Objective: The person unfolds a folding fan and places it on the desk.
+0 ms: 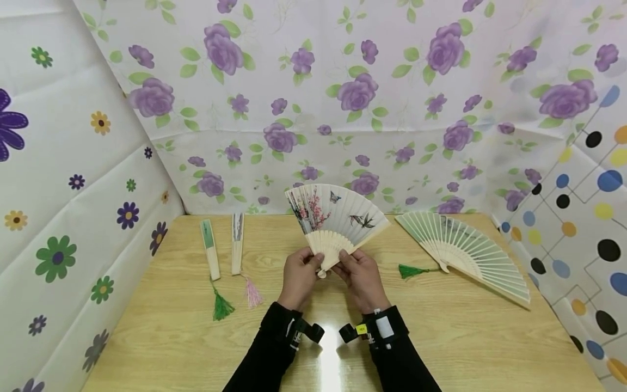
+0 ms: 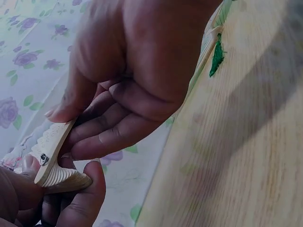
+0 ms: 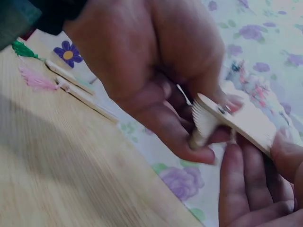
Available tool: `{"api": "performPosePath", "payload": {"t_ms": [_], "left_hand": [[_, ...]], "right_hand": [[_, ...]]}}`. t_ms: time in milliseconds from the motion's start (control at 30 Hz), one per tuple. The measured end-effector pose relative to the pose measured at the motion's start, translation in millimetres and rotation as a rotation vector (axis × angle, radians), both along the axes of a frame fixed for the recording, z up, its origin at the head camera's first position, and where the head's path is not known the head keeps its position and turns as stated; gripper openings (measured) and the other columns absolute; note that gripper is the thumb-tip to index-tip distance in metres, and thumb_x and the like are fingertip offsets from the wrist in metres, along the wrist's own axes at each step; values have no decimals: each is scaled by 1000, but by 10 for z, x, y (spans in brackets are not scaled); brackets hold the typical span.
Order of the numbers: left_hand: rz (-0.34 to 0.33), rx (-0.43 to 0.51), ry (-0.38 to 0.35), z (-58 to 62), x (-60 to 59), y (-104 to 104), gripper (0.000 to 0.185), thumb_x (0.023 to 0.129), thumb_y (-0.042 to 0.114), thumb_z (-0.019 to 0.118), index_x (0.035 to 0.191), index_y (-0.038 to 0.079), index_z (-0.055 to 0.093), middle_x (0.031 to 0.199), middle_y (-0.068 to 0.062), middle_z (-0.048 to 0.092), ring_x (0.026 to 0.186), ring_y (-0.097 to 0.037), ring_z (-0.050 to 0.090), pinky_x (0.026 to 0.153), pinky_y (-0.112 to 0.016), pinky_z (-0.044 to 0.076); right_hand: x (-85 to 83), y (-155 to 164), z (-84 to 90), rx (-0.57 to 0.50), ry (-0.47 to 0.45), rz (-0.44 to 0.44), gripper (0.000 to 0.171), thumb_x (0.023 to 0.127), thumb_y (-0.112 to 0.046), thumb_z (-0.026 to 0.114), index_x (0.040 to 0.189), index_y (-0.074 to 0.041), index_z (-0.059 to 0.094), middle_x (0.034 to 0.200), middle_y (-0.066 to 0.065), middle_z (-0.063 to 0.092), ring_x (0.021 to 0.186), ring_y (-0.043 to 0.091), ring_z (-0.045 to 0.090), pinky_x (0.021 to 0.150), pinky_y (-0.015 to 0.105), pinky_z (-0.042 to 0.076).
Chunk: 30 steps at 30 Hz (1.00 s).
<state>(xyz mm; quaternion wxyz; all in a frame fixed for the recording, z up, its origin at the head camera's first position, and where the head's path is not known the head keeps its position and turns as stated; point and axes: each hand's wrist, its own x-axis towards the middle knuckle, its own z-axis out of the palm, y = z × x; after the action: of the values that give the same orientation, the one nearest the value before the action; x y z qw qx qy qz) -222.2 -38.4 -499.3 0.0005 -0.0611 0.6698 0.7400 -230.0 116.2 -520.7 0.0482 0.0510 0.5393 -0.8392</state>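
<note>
A folding fan (image 1: pixel 343 218), spread wide with pale ribs and a white leaf of pink blossoms, a butterfly and dark birds, is held upright above the table's middle. My left hand (image 1: pixel 300 276) pinches its lower left side near the pivot, thumb in front. On the right edge of the ribs, my right hand (image 1: pixel 361 276) pinches between thumb and fingers. The left wrist view shows the rivet end of the fan (image 2: pixel 52 158) by the left hand (image 2: pixel 19 196), with the right hand (image 2: pixel 137 71) above. Across the right wrist view, the left hand (image 3: pixel 156 71) grips the rivet end.
On the left lie two folded fans, one with a green leaf (image 1: pixel 210 250) and green tassel (image 1: pixel 222 305), one with a patterned leaf (image 1: pixel 237 242) and pink tassel (image 1: pixel 253 294). A spread green fan (image 1: pixel 470 256) with a green tassel (image 1: pixel 413 271) lies right. Flowered cloth (image 1: pixel 313 109) hangs behind.
</note>
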Motion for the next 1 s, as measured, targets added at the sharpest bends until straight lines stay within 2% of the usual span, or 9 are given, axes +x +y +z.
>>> {"api": "performPosePath", "payload": {"t_ms": [100, 167, 333, 400, 600, 833, 1000], "left_hand": [[19, -8, 9, -10, -14, -15, 20, 113, 4, 69, 118, -13, 77, 89, -4, 68, 72, -11, 67, 61, -19, 60], [20, -9, 10, -21, -19, -20, 19, 113, 4, 69, 118, -13, 76, 88, -4, 68, 72, -10, 67, 61, -19, 59], [11, 31, 5, -33, -16, -23, 21, 114, 4, 67, 121, -13, 76, 91, -6, 69, 74, -12, 70, 66, -23, 64], [21, 41, 8, -31, -15, -20, 21, 114, 4, 67, 122, -14, 76, 90, -5, 68, 75, -11, 70, 68, -24, 65], [53, 40, 17, -16, -11, -17, 21, 113, 4, 69, 121, -14, 77, 89, -5, 68, 73, -10, 69, 65, -21, 64], [36, 49, 16, 21, -14, 0, 20, 113, 3, 68, 121, -14, 77, 92, -5, 67, 77, -11, 70, 67, -21, 65], [52, 80, 22, 29, -32, 6, 22, 114, 3, 66, 124, -14, 76, 92, -4, 65, 82, -11, 70, 69, -21, 65]], "right_hand": [[-11, 19, 1, -7, -11, 35, 37, 121, -8, 55, 151, 13, 62, 100, -3, 87, 96, 7, 84, 93, 25, 71], [-9, 12, 7, -7, -15, 26, 36, 121, -8, 55, 147, 13, 64, 96, -3, 87, 92, 7, 84, 90, 24, 71], [16, -74, 27, -36, -16, -68, 32, 120, -11, 58, 136, 14, 68, 88, -1, 84, 84, 7, 83, 82, 22, 71], [31, -122, 24, -70, -22, -108, 34, 120, -13, 58, 137, 15, 67, 87, -1, 82, 83, 7, 82, 81, 21, 71], [62, -171, 6, -105, -22, -143, 37, 120, -14, 60, 142, 16, 65, 89, 0, 81, 83, 7, 81, 82, 20, 70], [77, -127, 37, -91, 26, -131, 40, 119, -12, 60, 148, 15, 62, 95, 1, 83, 86, 8, 82, 83, 20, 70], [101, -205, 65, -150, 37, -198, 34, 119, -12, 60, 139, 13, 68, 97, 3, 82, 83, 9, 81, 82, 21, 70]]}}
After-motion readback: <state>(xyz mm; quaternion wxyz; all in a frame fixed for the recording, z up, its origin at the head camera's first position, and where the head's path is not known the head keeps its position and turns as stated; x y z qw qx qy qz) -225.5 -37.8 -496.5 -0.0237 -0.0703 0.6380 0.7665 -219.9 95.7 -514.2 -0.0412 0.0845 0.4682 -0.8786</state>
